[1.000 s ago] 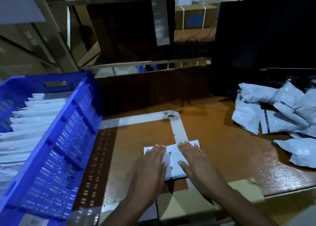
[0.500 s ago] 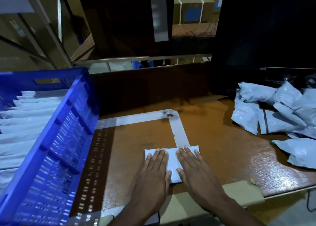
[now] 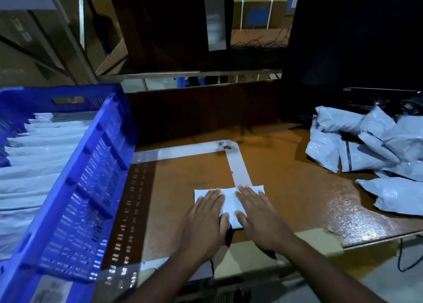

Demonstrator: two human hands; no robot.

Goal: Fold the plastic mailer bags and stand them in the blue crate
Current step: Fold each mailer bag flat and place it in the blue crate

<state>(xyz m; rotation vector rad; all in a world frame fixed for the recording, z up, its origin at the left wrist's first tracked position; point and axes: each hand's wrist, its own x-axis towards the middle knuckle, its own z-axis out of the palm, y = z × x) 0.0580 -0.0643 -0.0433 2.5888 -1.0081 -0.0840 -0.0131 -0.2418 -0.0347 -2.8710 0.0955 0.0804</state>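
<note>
Both hands are pressing flat on a folded mailer bag on the brown surface.

The left hand (image 3: pixel 207 220) and right hand (image 3: pixel 259 215) are lying side by side with straight fingers, palms down on the folded mailer bag (image 3: pixel 229 203), gripping nothing. The bag is sitting near the front edge of the surface (image 3: pixel 286 188), its far edge overlapping the end of a white tape strip (image 3: pixel 238 167). The blue crate (image 3: pixel 91 188) is standing to the left, already holding a row of upright folded bags (image 3: pixel 39 165). A loose pile of unfolded mailers (image 3: pixel 375 147) is lying to the right, leaving open brown surface between it and the hands.
</note>
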